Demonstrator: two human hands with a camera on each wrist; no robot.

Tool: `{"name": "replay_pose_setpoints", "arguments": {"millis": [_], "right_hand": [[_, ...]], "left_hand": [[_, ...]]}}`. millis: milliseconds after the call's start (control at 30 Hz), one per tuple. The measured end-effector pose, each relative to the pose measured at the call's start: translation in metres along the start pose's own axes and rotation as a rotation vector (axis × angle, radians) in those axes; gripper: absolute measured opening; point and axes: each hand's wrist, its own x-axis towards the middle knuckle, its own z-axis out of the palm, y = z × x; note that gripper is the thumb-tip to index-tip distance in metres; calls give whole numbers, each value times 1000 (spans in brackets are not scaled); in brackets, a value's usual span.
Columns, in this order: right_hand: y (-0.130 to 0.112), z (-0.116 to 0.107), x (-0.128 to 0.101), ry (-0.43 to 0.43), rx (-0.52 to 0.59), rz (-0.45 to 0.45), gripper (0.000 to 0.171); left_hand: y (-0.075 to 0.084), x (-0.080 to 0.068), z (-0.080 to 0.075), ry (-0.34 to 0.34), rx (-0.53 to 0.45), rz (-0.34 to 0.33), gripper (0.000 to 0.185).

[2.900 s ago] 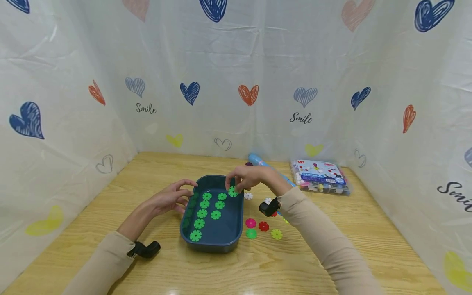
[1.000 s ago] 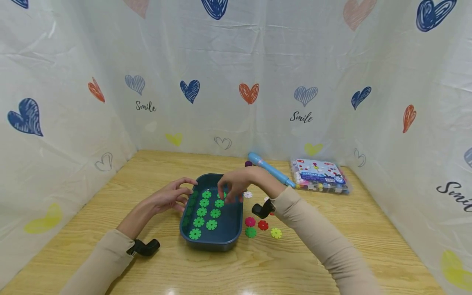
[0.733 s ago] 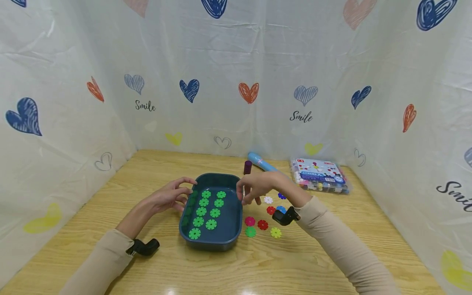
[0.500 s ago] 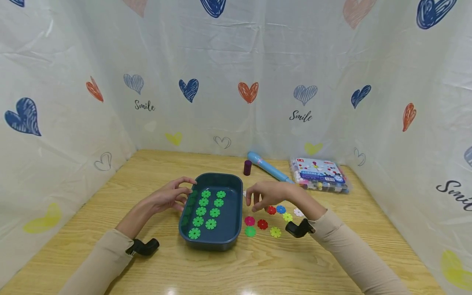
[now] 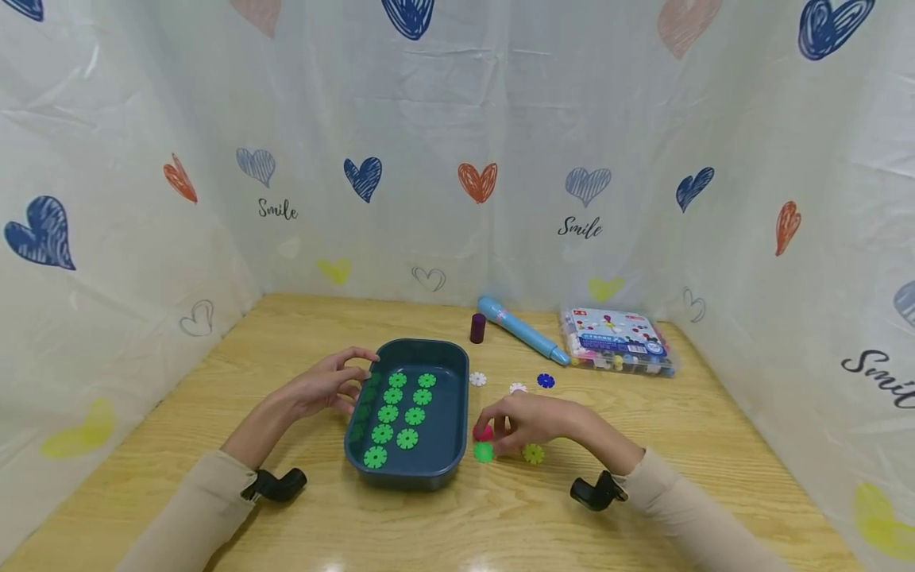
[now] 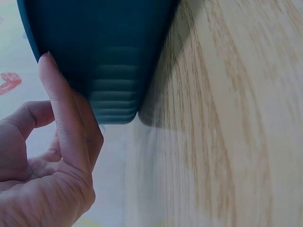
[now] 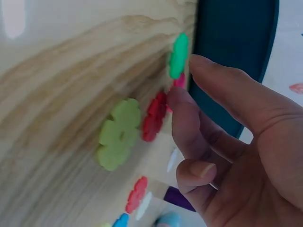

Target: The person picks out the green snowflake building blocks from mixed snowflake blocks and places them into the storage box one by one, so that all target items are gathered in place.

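Note:
A dark blue tray (image 5: 443,469) stands on the table with green notched plastic discs (image 5: 388,413) inside, set in two columns. My left hand (image 5: 325,387) is at the tray's left side; in the left wrist view its straight fingertips touch the wall near the rim. My right hand (image 5: 532,421) hovers right of the tray with thumb and forefinger apart, nothing between them. Just by those fingertips lies a loose green disc (image 7: 178,56), a pink disc (image 5: 483,433) partly covered behind it. A red disc (image 7: 154,117) and a yellow-green disc (image 7: 119,135) lie beneath the hand.
Beyond the right hand lie white discs (image 5: 477,380) and a dark blue disc (image 5: 546,380). A purple cylinder (image 5: 477,328), a light blue microphone-shaped stick (image 5: 522,330) and a clear boxed set (image 5: 618,342) stand farther back. A heart-print curtain encloses the table (image 5: 300,318).
The right hand has put a green disc into the tray's second column, let go, and moved out rightward and nearer to the loose green disc. The left hand stays at the tray.

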Motion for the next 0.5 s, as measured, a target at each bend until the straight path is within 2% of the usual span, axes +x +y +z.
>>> {"name": "replay_pose_setpoints", "arguments": {"millis": [367,500], "right_hand": [[0,13,5,39,-48,-42,27],[-1,11,7,27,-47,-8,24]], "left_hand": [[-1,-2,1,1,7,12,46],[0,-1,1,7,5,7,46]]}}
